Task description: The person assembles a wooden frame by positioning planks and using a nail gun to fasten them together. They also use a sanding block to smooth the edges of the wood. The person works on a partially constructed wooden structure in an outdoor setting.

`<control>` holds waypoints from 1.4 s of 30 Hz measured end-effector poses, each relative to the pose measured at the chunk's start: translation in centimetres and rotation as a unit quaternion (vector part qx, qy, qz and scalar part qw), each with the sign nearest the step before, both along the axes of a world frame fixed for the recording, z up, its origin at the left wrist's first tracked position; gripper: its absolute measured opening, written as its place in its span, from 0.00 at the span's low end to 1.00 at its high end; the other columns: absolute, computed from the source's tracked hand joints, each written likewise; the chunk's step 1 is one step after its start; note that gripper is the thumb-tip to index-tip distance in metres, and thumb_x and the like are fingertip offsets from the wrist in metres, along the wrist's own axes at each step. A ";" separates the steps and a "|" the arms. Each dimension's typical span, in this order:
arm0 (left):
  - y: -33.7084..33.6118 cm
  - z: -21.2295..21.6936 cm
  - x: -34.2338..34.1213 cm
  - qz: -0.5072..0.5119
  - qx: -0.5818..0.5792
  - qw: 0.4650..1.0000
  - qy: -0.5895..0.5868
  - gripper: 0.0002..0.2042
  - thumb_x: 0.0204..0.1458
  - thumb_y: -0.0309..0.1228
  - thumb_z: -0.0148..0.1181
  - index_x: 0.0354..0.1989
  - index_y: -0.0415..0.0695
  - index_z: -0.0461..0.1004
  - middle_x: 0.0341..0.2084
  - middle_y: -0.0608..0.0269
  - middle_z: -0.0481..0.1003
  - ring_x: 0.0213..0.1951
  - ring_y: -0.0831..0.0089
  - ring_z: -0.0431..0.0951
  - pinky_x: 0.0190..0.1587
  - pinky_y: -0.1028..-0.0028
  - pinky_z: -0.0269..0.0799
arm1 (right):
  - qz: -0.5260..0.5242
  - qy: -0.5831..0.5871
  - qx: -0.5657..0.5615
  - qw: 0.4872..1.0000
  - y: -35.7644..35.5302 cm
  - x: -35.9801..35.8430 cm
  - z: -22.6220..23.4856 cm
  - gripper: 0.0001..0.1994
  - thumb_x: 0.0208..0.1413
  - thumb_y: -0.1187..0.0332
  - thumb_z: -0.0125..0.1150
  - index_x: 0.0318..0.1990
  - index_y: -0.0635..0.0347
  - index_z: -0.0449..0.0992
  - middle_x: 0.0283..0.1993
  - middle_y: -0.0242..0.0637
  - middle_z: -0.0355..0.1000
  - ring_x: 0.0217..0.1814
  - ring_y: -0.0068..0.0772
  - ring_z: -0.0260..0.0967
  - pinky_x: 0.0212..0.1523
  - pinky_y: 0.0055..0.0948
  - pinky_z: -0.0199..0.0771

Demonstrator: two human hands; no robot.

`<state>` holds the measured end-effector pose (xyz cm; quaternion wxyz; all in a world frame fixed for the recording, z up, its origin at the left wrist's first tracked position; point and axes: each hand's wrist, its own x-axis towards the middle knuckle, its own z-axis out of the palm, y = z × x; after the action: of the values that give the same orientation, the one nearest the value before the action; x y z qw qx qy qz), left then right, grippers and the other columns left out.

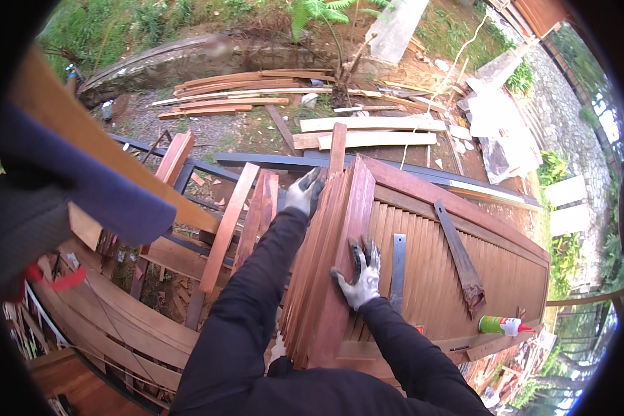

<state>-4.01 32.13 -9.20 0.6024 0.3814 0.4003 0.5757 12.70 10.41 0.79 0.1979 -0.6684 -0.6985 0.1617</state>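
Observation:
A brown louvered wooden panel point(412, 267) with a reddish frame lies in front of me, its slats inside the frame. My right hand point(359, 274), in a white and dark glove, rests open on the panel's left frame piece, fingers spread. Along the panel's left side runs a tight row of thin wooden strips point(319, 256). My left hand point(305, 193), gloved too, lies against the far end of these strips with its fingers stretched out. One longer strip point(338, 147) juts out beyond them. A metal ruler point(398, 270) lies on the slats beside my right hand.
On the panel also lie a dark-bladed handsaw point(457, 256) and a glue bottle point(503, 325) with a red tip. Loose boards point(229, 225) rest across a dark metal frame point(270, 161) to the left. Lumber point(374, 125) is piled on the ground beyond. A blue-sleeved object point(111, 194) intrudes at left.

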 end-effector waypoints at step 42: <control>7.3 3.8 7.4 0.073 0.138 0.906 0.393 0.16 0.60 0.36 0.57 0.51 0.41 0.80 0.40 0.46 0.78 0.45 0.55 0.78 0.53 0.58 0.72 | 0.013 -0.013 -0.052 0.998 1.0 0.1 1.2 0.46 0.52 0.47 0.69 0.75 0.48 0.53 0.78 0.56 0.43 0.79 0.67 0.38 0.76 0.61 0.39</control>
<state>3.41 39.46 -5.44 0.2942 0.6257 0.5478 0.4710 12.82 11.46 2.01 0.1518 -0.6708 -0.7000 0.1922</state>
